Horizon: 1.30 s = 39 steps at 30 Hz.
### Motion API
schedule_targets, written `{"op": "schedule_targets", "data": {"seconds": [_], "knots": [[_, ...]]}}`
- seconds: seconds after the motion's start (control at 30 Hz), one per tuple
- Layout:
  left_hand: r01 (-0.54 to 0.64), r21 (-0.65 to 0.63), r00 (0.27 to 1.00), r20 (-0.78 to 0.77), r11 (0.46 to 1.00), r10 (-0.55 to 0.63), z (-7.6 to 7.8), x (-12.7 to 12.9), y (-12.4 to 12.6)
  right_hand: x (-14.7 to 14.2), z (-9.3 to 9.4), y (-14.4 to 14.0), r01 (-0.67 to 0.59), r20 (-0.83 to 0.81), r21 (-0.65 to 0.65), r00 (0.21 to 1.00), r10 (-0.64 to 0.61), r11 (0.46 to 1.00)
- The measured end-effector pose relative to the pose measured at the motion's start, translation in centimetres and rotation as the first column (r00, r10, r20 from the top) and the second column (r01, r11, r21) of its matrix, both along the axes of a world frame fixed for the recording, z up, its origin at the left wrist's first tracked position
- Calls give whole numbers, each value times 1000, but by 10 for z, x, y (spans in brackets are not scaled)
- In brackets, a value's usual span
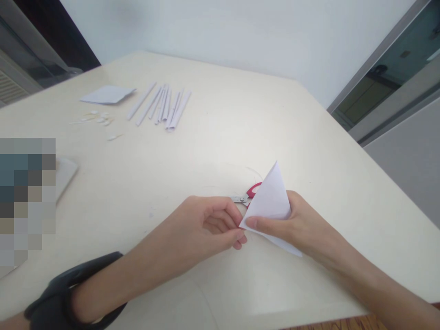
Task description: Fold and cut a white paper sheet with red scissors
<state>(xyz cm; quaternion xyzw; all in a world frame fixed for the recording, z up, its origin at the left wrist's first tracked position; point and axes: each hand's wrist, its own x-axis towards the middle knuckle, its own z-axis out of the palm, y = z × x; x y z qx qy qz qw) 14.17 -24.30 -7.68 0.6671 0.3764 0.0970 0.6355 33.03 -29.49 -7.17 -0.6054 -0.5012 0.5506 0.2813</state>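
Note:
My right hand (292, 224) holds a white sheet of paper folded into a triangle (271, 197), thumb pressed on its lower left corner. My left hand (213, 224) is curled beside it, its fingertips pinching the same corner of the paper. Small scissors with red handles (248, 194) lie on the cream table (220, 137) right behind the paper, partly hidden by it. A dark band sits on my left wrist.
Several rolled white paper strips (161, 106) lie at the far left, next to a flat folded white sheet (107, 94) and small white scraps (98, 119). A grey board (65, 174) lies at the left edge beside a blurred patch. The table's near edge runs below my arms.

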Motion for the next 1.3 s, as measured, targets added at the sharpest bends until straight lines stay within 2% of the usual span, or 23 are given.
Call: {"op": "schedule_targets", "data": {"seconds": [0.67, 1.3], "knots": [[-13, -150, 999, 48, 989, 21, -3, -2, 0, 1, 2, -1, 35, 5, -18, 999, -35, 999], [7, -115, 1000, 23, 993, -4, -1, -1, 2, 1, 2, -2, 35, 35, -41, 999, -34, 999]]}}
